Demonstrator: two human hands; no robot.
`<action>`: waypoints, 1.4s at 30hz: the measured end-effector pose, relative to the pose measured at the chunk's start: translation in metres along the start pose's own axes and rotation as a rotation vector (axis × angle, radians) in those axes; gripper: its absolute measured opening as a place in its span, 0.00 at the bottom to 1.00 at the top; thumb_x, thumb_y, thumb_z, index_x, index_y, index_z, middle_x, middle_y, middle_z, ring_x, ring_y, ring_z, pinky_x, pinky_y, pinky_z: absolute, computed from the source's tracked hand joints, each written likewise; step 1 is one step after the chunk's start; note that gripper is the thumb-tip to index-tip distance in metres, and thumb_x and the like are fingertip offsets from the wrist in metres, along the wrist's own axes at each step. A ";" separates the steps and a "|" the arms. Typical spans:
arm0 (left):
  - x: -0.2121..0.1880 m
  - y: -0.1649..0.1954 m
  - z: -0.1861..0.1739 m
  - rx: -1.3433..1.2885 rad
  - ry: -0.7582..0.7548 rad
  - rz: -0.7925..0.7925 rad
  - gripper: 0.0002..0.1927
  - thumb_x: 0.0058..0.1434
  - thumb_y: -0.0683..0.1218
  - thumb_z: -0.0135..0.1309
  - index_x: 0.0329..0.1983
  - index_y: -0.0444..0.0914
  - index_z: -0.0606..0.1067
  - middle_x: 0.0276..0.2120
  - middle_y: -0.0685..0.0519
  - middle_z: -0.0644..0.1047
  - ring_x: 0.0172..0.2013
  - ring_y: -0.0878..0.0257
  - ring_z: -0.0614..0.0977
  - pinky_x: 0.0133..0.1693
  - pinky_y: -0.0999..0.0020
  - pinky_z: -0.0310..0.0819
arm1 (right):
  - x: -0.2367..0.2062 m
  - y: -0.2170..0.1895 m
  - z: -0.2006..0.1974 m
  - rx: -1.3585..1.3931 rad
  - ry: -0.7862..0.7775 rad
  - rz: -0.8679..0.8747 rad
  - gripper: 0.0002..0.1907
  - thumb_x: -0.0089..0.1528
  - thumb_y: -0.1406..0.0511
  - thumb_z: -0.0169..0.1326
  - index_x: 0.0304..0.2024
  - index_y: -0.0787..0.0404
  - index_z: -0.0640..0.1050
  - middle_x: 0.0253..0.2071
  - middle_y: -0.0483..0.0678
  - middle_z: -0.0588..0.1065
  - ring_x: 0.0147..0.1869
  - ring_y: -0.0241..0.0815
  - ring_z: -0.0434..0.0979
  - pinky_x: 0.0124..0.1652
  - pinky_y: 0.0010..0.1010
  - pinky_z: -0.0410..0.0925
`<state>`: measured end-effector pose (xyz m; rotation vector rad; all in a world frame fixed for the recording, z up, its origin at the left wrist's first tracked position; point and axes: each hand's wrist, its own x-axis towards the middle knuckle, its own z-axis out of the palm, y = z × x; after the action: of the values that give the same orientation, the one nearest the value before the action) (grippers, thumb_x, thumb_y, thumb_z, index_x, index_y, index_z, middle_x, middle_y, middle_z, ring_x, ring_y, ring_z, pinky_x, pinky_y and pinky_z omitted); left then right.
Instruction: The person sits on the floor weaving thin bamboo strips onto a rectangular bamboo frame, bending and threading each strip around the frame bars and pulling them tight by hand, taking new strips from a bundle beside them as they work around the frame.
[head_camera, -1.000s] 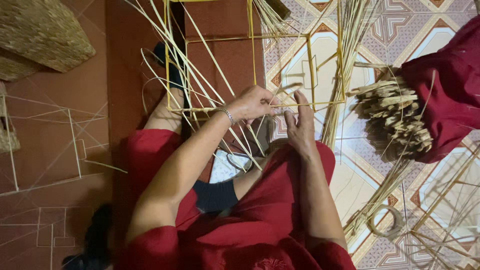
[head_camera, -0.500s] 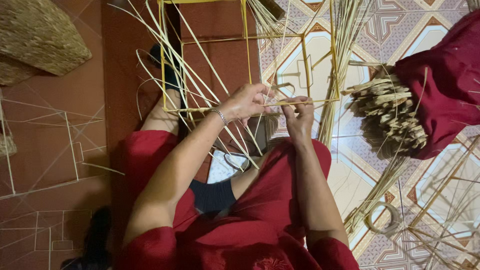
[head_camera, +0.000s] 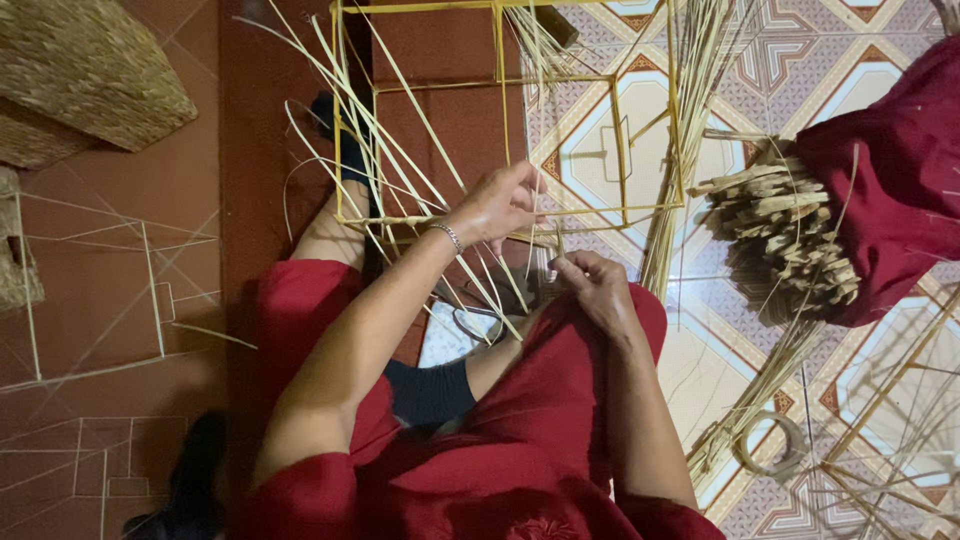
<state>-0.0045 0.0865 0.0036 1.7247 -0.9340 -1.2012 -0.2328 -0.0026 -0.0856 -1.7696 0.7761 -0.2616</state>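
Observation:
A yellow wire frame (head_camera: 500, 95) with square bars stands on the floor in front of my knees. Long pale straw strips (head_camera: 400, 150) fan out from its lower bar. My left hand (head_camera: 497, 203), with a bracelet on the wrist, grips the frame's lower bar and the strips there. My right hand (head_camera: 595, 285) sits just below the bar, pinching a thin straw strip between its fingers. My lap is covered by a red garment (head_camera: 520, 420).
A bundle of straw (head_camera: 690, 120) stands right of the frame. Another person in red (head_camera: 890, 170) holds a woven straw piece (head_camera: 785, 235) at the right. A woven basket (head_camera: 85, 75) lies top left. A coil (head_camera: 770, 445) and more wire frames (head_camera: 890, 400) lie bottom right.
My right hand has dropped from the frame's bar down toward my knee. My left hand stays at the bar. The view has shifted slightly.

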 end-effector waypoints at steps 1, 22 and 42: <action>-0.002 -0.001 0.000 -0.018 0.015 0.002 0.22 0.56 0.36 0.58 0.52 0.36 0.65 0.42 0.46 0.82 0.17 0.64 0.78 0.13 0.69 0.76 | -0.005 0.001 0.000 -0.075 0.042 -0.101 0.07 0.65 0.63 0.60 0.40 0.60 0.84 0.30 0.50 0.76 0.36 0.40 0.73 0.39 0.31 0.67; -0.023 -0.013 0.053 0.565 0.426 0.604 0.14 0.62 0.31 0.47 0.42 0.36 0.80 0.40 0.46 0.81 0.37 0.47 0.85 0.39 0.56 0.82 | -0.041 0.029 -0.078 -0.123 0.715 0.067 0.07 0.65 0.64 0.60 0.42 0.59 0.85 0.37 0.54 0.82 0.41 0.51 0.82 0.44 0.39 0.73; -0.035 -0.011 0.056 0.557 0.438 0.680 0.10 0.63 0.32 0.49 0.43 0.33 0.78 0.45 0.44 0.80 0.40 0.44 0.84 0.39 0.54 0.81 | -0.060 0.057 -0.121 0.048 0.472 0.340 0.10 0.67 0.65 0.55 0.39 0.68 0.79 0.32 0.51 0.76 0.32 0.38 0.71 0.33 0.28 0.66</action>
<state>-0.0657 0.1105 -0.0057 1.7416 -1.4897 -0.1104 -0.3640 -0.0672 -0.0837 -1.5135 1.3781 -0.4722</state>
